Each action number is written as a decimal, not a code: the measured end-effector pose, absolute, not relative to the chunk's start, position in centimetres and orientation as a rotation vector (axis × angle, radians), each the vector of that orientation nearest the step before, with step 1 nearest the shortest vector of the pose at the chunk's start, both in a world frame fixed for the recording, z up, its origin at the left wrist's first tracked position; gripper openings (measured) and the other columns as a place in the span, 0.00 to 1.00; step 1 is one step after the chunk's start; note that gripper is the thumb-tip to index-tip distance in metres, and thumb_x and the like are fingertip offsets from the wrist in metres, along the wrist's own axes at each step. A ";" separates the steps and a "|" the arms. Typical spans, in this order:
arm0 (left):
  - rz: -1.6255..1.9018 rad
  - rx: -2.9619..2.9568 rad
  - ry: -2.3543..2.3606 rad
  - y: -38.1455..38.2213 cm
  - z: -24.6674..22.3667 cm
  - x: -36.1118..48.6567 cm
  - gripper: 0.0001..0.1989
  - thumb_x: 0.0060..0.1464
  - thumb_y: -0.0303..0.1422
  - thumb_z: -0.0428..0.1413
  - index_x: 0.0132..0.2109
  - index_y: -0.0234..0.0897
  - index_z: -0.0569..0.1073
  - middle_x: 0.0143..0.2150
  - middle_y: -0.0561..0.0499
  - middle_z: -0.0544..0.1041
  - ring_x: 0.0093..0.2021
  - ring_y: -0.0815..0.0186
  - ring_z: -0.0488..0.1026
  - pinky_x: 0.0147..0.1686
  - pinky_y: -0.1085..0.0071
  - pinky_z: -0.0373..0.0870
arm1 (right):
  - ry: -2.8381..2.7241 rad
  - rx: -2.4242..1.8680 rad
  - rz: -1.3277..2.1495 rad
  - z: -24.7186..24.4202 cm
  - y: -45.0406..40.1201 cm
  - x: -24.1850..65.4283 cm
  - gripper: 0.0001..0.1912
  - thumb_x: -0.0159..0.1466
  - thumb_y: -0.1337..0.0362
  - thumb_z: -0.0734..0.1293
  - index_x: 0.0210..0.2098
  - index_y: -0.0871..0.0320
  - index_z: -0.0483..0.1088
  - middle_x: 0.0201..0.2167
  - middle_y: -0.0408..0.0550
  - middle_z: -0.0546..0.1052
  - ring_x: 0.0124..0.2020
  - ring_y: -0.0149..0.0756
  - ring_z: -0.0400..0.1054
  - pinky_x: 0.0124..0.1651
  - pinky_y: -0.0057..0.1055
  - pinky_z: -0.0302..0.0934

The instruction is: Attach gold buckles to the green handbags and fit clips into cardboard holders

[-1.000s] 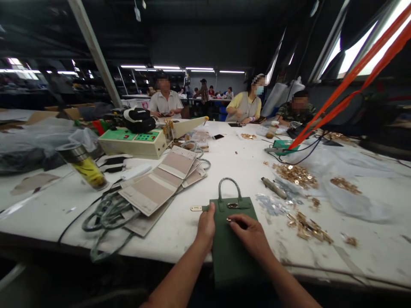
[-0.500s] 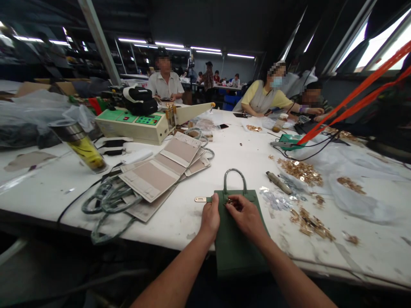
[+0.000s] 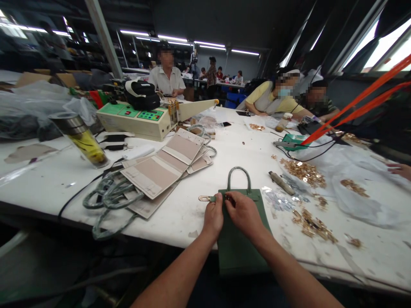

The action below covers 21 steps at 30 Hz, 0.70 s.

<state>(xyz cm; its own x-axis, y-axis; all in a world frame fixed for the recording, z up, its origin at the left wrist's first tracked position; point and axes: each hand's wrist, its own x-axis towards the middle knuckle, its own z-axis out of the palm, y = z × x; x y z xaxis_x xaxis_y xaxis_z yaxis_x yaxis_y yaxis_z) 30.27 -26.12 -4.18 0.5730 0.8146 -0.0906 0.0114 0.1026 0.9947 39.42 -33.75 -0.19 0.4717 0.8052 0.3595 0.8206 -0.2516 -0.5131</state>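
A dark green handbag [image 3: 242,252] with one upright wrapped handle [image 3: 239,170] lies over the front edge of the table. My left hand [image 3: 213,216] is closed on a green strap at the bag's left side; the strap's gold metal tip [image 3: 204,198] sticks out to the left. Fingers bent, my right hand [image 3: 243,210] pinches at the upper front of the bag, beside the left thumb. A small bit of gold shows at its fingertips, but the piece itself is mostly hidden.
Beige bag panels [image 3: 154,175] with wrapped handles lie left on the white table [image 3: 180,218]. Behind them are a green-topped machine [image 3: 135,122] and a bottle [image 3: 80,141]. Gold hardware [image 3: 313,224], a wrapped tool [image 3: 281,183] and plastic bags lie right. Several people sit beyond.
The fingers of my right hand have drawn closer together over the small gold piece. A person at the right back leans lower, and another person's hand has appeared at the right edge.
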 end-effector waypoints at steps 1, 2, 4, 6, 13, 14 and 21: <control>0.692 1.356 0.792 -26.1 -4.3 30.3 0.34 0.62 0.61 0.45 0.32 0.35 0.78 0.35 0.42 0.82 0.40 0.54 0.76 0.42 0.64 0.68 | -1.364 -2.096 -0.053 -0.1 -33.7 39.3 0.12 0.67 0.67 0.62 0.43 0.56 0.77 0.38 0.51 0.81 0.37 0.44 0.75 0.40 0.35 0.65; 0.693 1.359 0.801 -26.1 -4.4 30.3 0.34 0.62 0.61 0.46 0.31 0.35 0.77 0.34 0.42 0.81 0.39 0.54 0.76 0.41 0.64 0.68 | -1.369 -2.117 -0.063 0.0 -33.6 39.3 0.11 0.67 0.67 0.62 0.43 0.56 0.77 0.37 0.51 0.81 0.37 0.43 0.75 0.40 0.34 0.64; 0.689 1.360 0.821 -25.9 -4.7 30.4 0.34 0.61 0.62 0.47 0.29 0.35 0.77 0.30 0.43 0.80 0.37 0.55 0.76 0.40 0.64 0.68 | -1.330 -2.136 -0.044 -0.1 -33.4 39.4 0.11 0.66 0.67 0.63 0.42 0.55 0.77 0.34 0.49 0.81 0.34 0.42 0.74 0.38 0.33 0.63; 0.667 1.335 0.848 -25.9 -4.8 30.3 0.35 0.60 0.63 0.47 0.28 0.35 0.76 0.27 0.44 0.78 0.34 0.56 0.75 0.37 0.64 0.68 | -1.251 -2.098 0.026 -0.4 -33.5 39.8 0.10 0.65 0.66 0.65 0.43 0.55 0.77 0.32 0.47 0.80 0.33 0.41 0.74 0.37 0.33 0.64; 0.690 1.205 0.824 -26.2 -4.7 30.3 0.34 0.58 0.64 0.49 0.29 0.36 0.76 0.24 0.46 0.76 0.34 0.56 0.76 0.37 0.65 0.70 | -0.998 -1.883 0.303 -1.6 -34.9 40.9 0.13 0.63 0.59 0.67 0.44 0.56 0.76 0.31 0.45 0.80 0.31 0.39 0.74 0.38 0.34 0.67; 0.711 1.195 0.824 -26.3 -4.7 30.3 0.34 0.58 0.64 0.49 0.30 0.36 0.76 0.25 0.45 0.77 0.35 0.56 0.76 0.38 0.65 0.70 | -0.987 -1.884 0.312 -1.6 -35.0 40.9 0.13 0.63 0.59 0.67 0.44 0.56 0.76 0.31 0.45 0.80 0.31 0.39 0.74 0.38 0.34 0.67; 0.743 1.261 0.854 -26.3 -5.0 30.6 0.33 0.60 0.62 0.47 0.30 0.36 0.75 0.30 0.45 0.78 0.34 0.58 0.74 0.36 0.67 0.68 | -1.032 -1.907 0.289 -0.9 -34.7 40.5 0.11 0.62 0.59 0.67 0.42 0.56 0.76 0.30 0.44 0.79 0.30 0.39 0.74 0.36 0.33 0.67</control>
